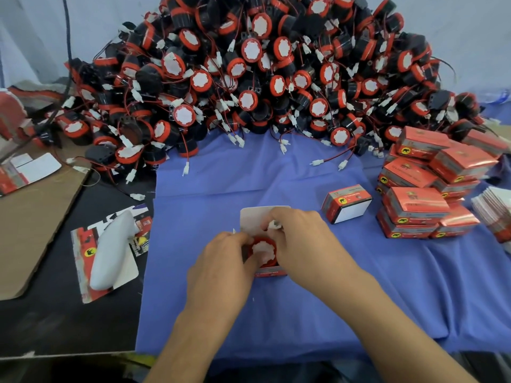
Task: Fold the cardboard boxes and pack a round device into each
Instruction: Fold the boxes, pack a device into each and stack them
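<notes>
Fingers [242,240] of the left hand [221,264] curl round a round device [262,250], red-rimmed with a white centre, seated in the mouth of an open cardboard box [269,272]; the right hand [301,239] grips the device from the opposite side, a white connector [273,224] showing between its bent fingers; the box's white flap [255,217] stands up behind both hands; the box rests on a blue cloth [276,322] near the middle of the table; behind it rises a heap of loose devices [249,78] with red wires; one closed box [347,203] lies alone just right of the hands, beside a stack of closed red boxes [431,189]; flat cartons [83,261] lie to the left on the dark tabletop, near a brown cardboard sheet [33,217].
</notes>
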Demonstrator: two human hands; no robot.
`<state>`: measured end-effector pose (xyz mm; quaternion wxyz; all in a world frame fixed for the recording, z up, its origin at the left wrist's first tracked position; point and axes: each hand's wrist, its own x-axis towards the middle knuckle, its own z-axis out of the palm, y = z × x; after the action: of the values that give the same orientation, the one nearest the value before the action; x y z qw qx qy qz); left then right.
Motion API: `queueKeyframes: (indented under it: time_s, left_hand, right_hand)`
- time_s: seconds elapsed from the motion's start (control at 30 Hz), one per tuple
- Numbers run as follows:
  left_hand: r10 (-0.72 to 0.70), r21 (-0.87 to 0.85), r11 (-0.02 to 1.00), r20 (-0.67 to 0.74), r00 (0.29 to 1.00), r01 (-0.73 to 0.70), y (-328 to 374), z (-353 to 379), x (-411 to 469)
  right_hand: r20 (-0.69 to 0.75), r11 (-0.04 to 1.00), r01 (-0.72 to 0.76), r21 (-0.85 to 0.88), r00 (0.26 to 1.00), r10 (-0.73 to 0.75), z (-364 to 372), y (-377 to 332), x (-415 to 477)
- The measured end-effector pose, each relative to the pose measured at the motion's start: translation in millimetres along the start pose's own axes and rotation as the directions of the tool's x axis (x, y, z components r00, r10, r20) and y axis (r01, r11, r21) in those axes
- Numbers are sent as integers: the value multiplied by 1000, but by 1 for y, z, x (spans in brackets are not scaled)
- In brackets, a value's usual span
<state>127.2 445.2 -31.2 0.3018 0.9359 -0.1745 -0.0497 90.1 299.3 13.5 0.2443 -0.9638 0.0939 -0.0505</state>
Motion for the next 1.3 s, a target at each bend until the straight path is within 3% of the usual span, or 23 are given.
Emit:
queueKeyframes:
  time_s: [0.13, 0.47, 0.8, 1.0, 1.2, 1.3]
  left_hand:
    - [-7, -22, 1000, 1, 1000, 7, -1, -1, -2]
    - [-21, -140, 990, -44, 999, 15, -5, 3, -5]
    - [-32, -218, 976, -55, 998, 20, -16, 11, -3]
    - [3, -267, 963, -67, 998, -21, -21, 16, -2]
    - [-13, -491, 871, -81, 997, -29, -27, 25, -7]
    - [26, -507, 859, -96, 995, -71, -32, 28, -11]
  right_hand:
    - [-39, 989, 5, -150, 999, -11, 14, 0, 5]
    - [-104, 990, -23, -137, 995, 9, 39, -1, -2]
    - [25, 998, 45, -50, 999, -44, 40, -5, -5]
    - [18, 995, 81, 51, 997, -82, 37, -3, -4]
    - [5, 990, 135, 46, 991, -135, 38, -1, -5]
    - [38, 986, 162, 47, 986, -164, 32, 1, -5]
